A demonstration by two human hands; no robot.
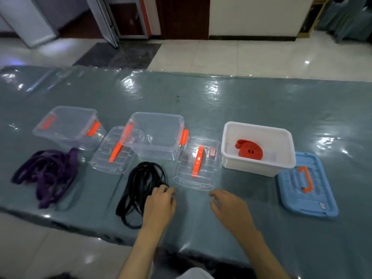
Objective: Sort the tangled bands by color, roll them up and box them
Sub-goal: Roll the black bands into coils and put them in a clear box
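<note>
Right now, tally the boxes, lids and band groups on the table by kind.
Clear boxes: 2
White box: 1
Clear lids: 2
Blue lid: 1
Band groups: 3, purple, black, red roll
Total: 9

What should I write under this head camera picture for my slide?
Left hand reaches the loose black bands; purple bands wait unrolled, and a rolled red band already sits in the white box.

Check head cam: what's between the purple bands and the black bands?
Nothing on the near stretch: bare table cover separates the purple bands from the black bands. A clear lid sits just behind that gap.
</note>
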